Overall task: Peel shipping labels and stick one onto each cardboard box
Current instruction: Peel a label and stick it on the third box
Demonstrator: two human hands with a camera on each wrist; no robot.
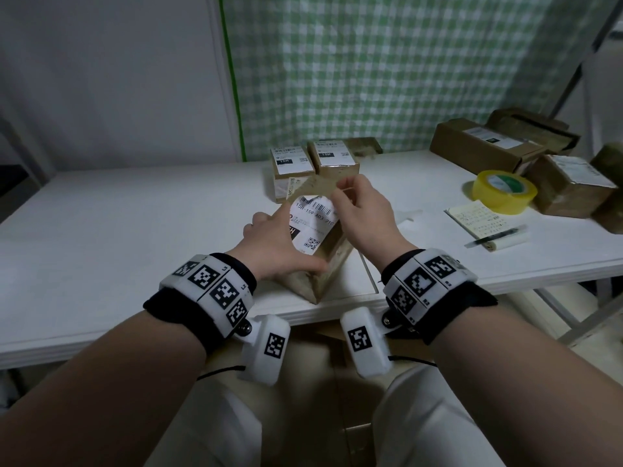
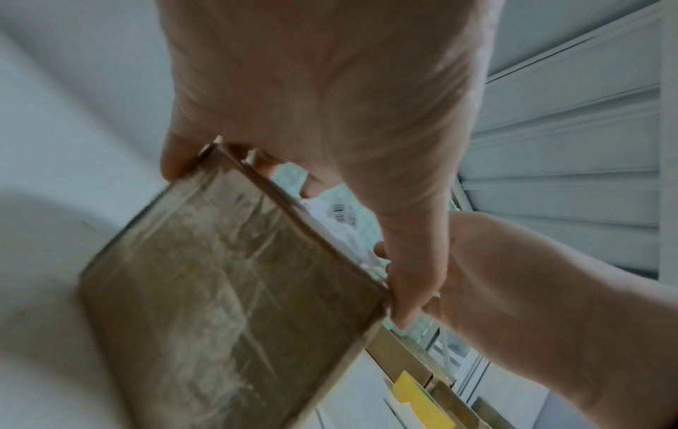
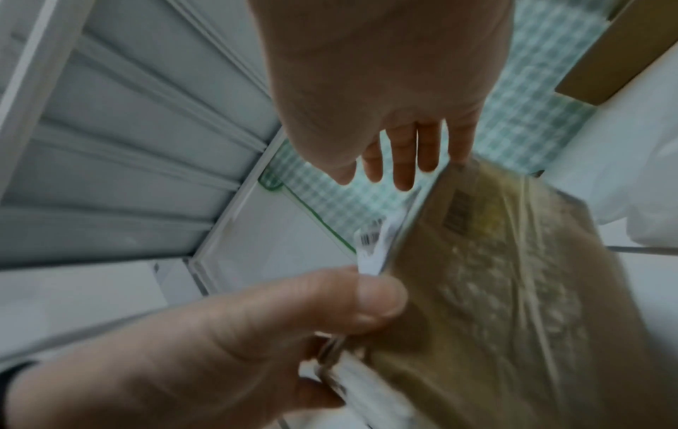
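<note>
A brown cardboard box (image 1: pixel 332 261) wrapped in clear tape stands tilted near the front edge of the white table (image 1: pixel 135 230). A white shipping label (image 1: pixel 315 220) with a barcode and QR code lies on its top face, its far edge curled up off the cardboard. My left hand (image 1: pixel 273 244) grips the box (image 2: pixel 227 304), fingers over the far left edge, thumb along the near corner. My right hand (image 1: pixel 360 210) is at the box's far right edge. In the right wrist view its fingers (image 3: pixel 403 162) are straight and slightly spread above the label (image 3: pixel 374 243), holding nothing.
Two labelled boxes (image 1: pixel 292 161) (image 1: pixel 333 156) stand side by side just behind. At the right lie a yellow tape roll (image 1: pixel 504 192), a notepad with a pen (image 1: pixel 478 220) and several more boxes (image 1: pixel 485 144). A green checked curtain hangs at the back.
</note>
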